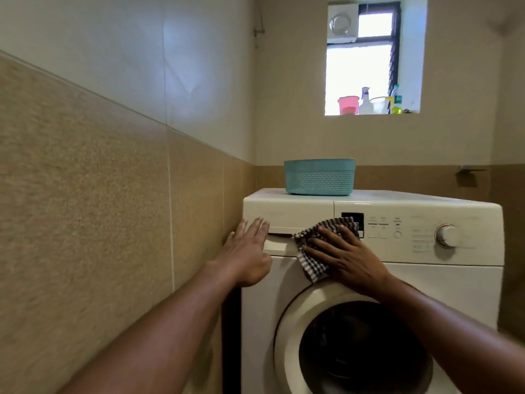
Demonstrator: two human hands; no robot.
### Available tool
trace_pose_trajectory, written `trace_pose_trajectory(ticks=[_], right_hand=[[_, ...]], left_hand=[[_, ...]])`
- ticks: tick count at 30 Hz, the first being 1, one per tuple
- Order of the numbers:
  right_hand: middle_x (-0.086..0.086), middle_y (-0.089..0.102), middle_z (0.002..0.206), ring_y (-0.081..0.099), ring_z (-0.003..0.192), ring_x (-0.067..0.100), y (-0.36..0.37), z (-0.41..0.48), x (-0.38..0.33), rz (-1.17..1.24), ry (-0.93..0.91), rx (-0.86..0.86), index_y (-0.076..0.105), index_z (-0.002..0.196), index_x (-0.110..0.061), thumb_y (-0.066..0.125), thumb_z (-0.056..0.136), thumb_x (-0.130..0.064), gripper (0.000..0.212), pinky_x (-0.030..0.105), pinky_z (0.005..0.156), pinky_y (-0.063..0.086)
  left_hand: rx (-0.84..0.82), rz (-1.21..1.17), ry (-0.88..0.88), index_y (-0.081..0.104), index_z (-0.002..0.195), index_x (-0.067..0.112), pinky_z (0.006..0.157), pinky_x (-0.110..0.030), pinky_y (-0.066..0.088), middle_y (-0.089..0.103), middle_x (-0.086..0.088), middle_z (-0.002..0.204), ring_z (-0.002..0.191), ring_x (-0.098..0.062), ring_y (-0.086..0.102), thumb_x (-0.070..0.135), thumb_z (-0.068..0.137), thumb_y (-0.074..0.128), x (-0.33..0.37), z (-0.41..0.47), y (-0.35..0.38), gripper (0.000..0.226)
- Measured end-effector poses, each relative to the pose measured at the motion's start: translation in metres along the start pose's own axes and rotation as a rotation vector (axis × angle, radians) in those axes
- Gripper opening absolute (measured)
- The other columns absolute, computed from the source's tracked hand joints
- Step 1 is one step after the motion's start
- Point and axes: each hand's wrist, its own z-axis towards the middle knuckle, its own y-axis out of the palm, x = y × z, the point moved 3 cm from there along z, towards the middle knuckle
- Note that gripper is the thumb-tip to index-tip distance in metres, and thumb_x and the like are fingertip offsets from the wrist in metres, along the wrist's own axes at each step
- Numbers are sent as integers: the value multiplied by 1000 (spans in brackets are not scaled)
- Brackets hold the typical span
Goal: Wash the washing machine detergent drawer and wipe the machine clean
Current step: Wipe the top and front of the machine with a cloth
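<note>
My right hand (343, 260) lies spread on the checked cloth (312, 251)—press flat, wiping toward three o'clock—while my left fingers (255, 226), straight and together, seemingly steady the drawer (287, 223).

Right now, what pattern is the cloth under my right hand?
Black-and-white checked cloth, clearest in the head view.

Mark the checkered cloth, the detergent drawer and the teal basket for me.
checkered cloth (312, 265): head view, on its lower hanging corner, below the right hand's fingers.
detergent drawer (287, 214): head view, on the bare white front panel above the handle recess.
teal basket (319, 179): head view, on its perforated front wall.
</note>
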Motion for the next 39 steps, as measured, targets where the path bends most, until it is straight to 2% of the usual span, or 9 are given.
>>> trace_pose_trajectory(ticks=[5, 14, 16, 19, 23, 26, 31, 34, 39], right_hand=[[9, 30, 160, 7, 152, 28, 3, -13, -11, 212, 591, 102, 19, 156, -29, 43, 94, -36, 66, 53, 120, 11], [4, 10, 166, -3, 153, 31, -21, 103, -44, 288, 588, 102, 14, 158, -29, 29, 94, -51, 69, 55, 120, 0], [3, 8, 166, -6, 152, 31, -27, 130, -60, 325, 525, 99, 12, 158, -30, 22, 94, -53, 68, 56, 120, -3], [4, 3, 166, -11, 151, 33, -24, 149, -91, 248, 264, 43, 7, 158, -27, 15, 91, -50, 71, 57, 120, -5], [4, 23, 163, 6, 152, 31, -4, 132, -107, 173, -46, 59, 35, 152, -26, 33, 93, -41, 61, 55, 121, 2], [3, 25, 162, 7, 153, 26, 9, 106, -95, 145, -207, 74, 39, 149, -32, 51, 94, -40, 57, 50, 122, 3], [-4, 26, 161, 14, 151, 21, 5, 59, -46, 190, -352, -11, 41, 147, -39, 60, 91, -24, 62, 48, 121, 21], [-6, 35, 157, 20, 150, 20, -5, 29, -14, 182, -426, -54, 50, 141, -36, 64, 89, -20, 56, 48, 121, 20], [-7, 31, 159, 17, 151, 18, -12, -31, 45, 112, -409, -125, 42, 148, -36, 36, 99, -21, 51, 48, 121, 19]], left_hand=[[-13, 10, 37, -9, 160, 23, 126, -44, -3, -17, 5, 168, 153, -20, -19, 30, 100, 35, 5, 6, 10, 75], [151, -26, -51, -9, 160, 18, 126, -44, 0, -14, -4, 168, 154, -27, -14, 30, 101, 38, -10, 15, 18, 76], [216, -28, -104, -11, 160, 16, 127, -44, 2, -13, -8, 168, 155, -29, -11, 31, 99, 37, -18, 17, 19, 79], [244, -88, -184, -14, 159, 12, 126, -46, 5, -14, -11, 168, 155, -29, -10, 27, 94, 38, -30, 20, 23, 84], [102, -199, -229, -18, 158, 19, 126, -44, 1, -24, -9, 166, 154, -30, -16, 14, 94, 49, -32, 15, 32, 93], [1, -168, -134, -14, 159, 25, 126, -41, 5, -22, -2, 167, 155, -26, -13, 15, 94, 54, -25, 13, 41, 94], [22, -110, -6, 3, 161, 24, 126, -38, 15, -6, 2, 168, 155, -23, 1, 19, 91, 53, -8, 4, 49, 86], [37, -106, -4, 11, 160, 23, 125, -38, 18, 0, 1, 169, 155, -22, 5, 17, 92, 52, 5, 1, 51, 81], [109, -111, 117, 40, 151, 17, 116, -38, 36, 26, 0, 161, 146, -20, 29, 14, 91, 49, 50, 10, 43, 61]])
